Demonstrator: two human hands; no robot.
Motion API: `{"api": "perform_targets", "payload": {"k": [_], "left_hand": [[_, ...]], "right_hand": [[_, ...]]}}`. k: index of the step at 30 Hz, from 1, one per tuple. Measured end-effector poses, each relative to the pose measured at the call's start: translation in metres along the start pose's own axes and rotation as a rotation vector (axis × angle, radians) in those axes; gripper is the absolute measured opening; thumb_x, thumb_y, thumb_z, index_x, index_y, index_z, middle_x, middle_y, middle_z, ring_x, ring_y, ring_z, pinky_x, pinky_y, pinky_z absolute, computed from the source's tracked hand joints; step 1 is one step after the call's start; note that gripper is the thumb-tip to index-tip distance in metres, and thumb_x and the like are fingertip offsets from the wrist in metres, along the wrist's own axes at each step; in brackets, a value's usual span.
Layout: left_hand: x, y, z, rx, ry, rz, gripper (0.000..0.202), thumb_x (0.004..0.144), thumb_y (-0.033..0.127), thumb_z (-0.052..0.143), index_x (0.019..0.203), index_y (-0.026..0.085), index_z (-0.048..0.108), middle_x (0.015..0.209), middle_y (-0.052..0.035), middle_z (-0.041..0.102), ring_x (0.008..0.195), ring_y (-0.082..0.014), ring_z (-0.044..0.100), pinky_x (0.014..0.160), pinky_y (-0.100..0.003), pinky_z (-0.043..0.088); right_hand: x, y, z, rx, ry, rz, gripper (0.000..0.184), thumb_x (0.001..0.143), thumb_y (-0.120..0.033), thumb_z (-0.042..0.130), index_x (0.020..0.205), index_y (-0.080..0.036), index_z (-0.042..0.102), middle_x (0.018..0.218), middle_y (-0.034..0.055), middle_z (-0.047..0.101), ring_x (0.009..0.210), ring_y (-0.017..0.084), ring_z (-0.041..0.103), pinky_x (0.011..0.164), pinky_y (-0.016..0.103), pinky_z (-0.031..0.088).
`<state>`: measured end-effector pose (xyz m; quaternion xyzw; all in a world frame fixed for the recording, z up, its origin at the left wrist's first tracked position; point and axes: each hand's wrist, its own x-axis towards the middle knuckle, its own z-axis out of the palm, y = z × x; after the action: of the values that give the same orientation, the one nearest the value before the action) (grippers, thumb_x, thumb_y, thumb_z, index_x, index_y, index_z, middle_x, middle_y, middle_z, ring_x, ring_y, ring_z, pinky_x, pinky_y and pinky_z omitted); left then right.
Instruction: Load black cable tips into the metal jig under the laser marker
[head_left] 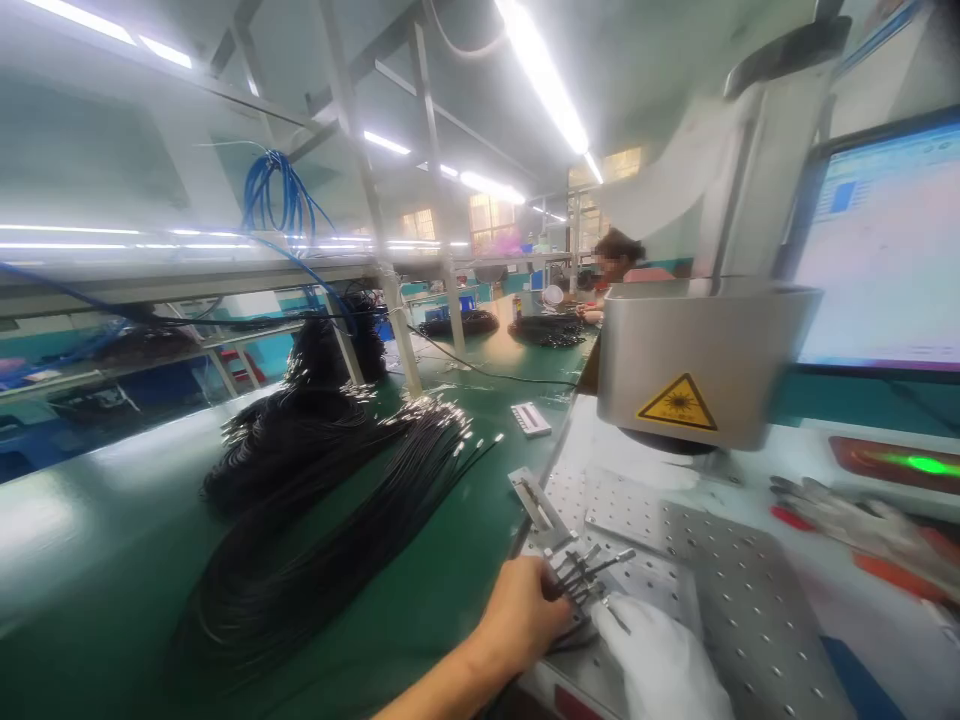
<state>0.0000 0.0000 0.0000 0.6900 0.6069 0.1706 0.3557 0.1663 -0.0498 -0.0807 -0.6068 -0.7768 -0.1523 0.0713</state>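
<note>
Head view: cable ends [589,575] fanned on perforated plate [739,600], below laser head [705,360]. Left hand [525,615] pinning them, fingers curled over; gloved right hand [660,660] touching alongside, grip impossible to tell. Seemingly lining up tips; next calls for even spacing. Black cable bundle [322,500] on counter [112,560] leftward.

Black metal-tipped cable ends [591,572], side by side

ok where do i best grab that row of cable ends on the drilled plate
The cable ends lie side by side on the drilled plate, metal tips pointing right, cords trailing left. So probably pinch flat across the black sheaths behind the tips, coming from the plate's left edge, where the left hand lies on them; that should keep them aligned.
</note>
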Motion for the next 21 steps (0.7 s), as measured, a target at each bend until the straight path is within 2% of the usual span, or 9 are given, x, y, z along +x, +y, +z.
{"api": "perform_targets", "payload": {"k": [2, 7, 10, 12, 14, 17, 21], "left_hand": [[-0.002, 0.004, 0.000, 0.034, 0.019, 0.009, 0.019, 0.062, 0.014, 0.060, 0.056, 0.020, 0.043, 0.053, 0.0061, 0.040, 0.059, -0.0103, 0.041, 0.053, -0.025, 0.025], [-0.006, 0.013, -0.001, 0.120, -0.025, 0.023, 0.019, 0.062, 0.011, 0.056, 0.053, 0.020, 0.042, 0.052, 0.0056, 0.040, 0.055, -0.0099, 0.039, 0.053, -0.025, 0.026], [-0.007, 0.015, 0.000, 0.157, -0.036, 0.037, 0.022, 0.062, 0.010, 0.056, 0.052, 0.020, 0.039, 0.050, 0.0058, 0.036, 0.054, -0.0102, 0.037, 0.054, -0.025, 0.026], [-0.007, 0.015, 0.000, 0.159, -0.040, 0.041, 0.022, 0.063, 0.010, 0.056, 0.052, 0.020, 0.039, 0.050, 0.0057, 0.037, 0.055, -0.0105, 0.038, 0.054, -0.025, 0.027], [-0.006, 0.015, 0.000, 0.155, -0.043, 0.034, 0.021, 0.062, 0.010, 0.056, 0.053, 0.020, 0.040, 0.051, 0.0055, 0.038, 0.055, -0.0105, 0.039, 0.054, -0.025, 0.027], [-0.005, 0.016, -0.001, 0.147, -0.052, 0.016, 0.022, 0.062, 0.009, 0.057, 0.053, 0.020, 0.040, 0.051, 0.0059, 0.036, 0.054, -0.0101, 0.037, 0.052, -0.025, 0.026], [-0.001, 0.015, -0.002, 0.114, -0.079, 0.023, 0.024, 0.061, 0.008, 0.058, 0.050, 0.019, 0.039, 0.049, 0.0066, 0.034, 0.053, -0.0094, 0.035, 0.051, -0.024, 0.026]], "right_hand": [[0.001, -0.001, 0.002, 0.004, -0.001, 0.011, 0.052, 0.070, -0.007, 0.054, 0.114, -0.029, 0.071, 0.117, 0.0057, 0.067, 0.100, 0.027, 0.064, 0.074, 0.032, 0.057], [0.001, -0.004, -0.004, 0.042, 0.020, 0.075, 0.048, 0.073, -0.007, 0.053, 0.108, -0.033, 0.072, 0.109, 0.0022, 0.070, 0.096, 0.024, 0.065, 0.076, 0.030, 0.056], [-0.001, -0.004, -0.007, 0.099, -0.009, 0.097, 0.054, 0.067, -0.009, 0.054, 0.112, -0.035, 0.070, 0.113, 0.0005, 0.069, 0.096, 0.026, 0.065, 0.078, 0.032, 0.056], [-0.002, -0.004, -0.006, 0.103, -0.032, 0.065, 0.062, 0.063, -0.010, 0.054, 0.118, -0.035, 0.067, 0.123, -0.0008, 0.064, 0.103, 0.027, 0.063, 0.080, 0.035, 0.056], [-0.001, -0.004, -0.004, 0.087, -0.060, 0.024, 0.064, 0.062, -0.012, 0.054, 0.122, -0.031, 0.066, 0.130, 0.0004, 0.060, 0.110, 0.029, 0.060, 0.083, 0.038, 0.056], [0.004, -0.004, -0.002, 0.081, -0.112, 0.009, 0.063, 0.062, -0.011, 0.054, 0.123, -0.023, 0.066, 0.129, 0.0051, 0.061, 0.111, 0.029, 0.060, 0.084, 0.038, 0.055], [0.014, 0.000, -0.006, 0.095, -0.163, 0.013, 0.063, 0.066, -0.008, 0.056, 0.125, -0.028, 0.064, 0.127, 0.0046, 0.063, 0.100, 0.027, 0.063, 0.074, 0.033, 0.054]]}}
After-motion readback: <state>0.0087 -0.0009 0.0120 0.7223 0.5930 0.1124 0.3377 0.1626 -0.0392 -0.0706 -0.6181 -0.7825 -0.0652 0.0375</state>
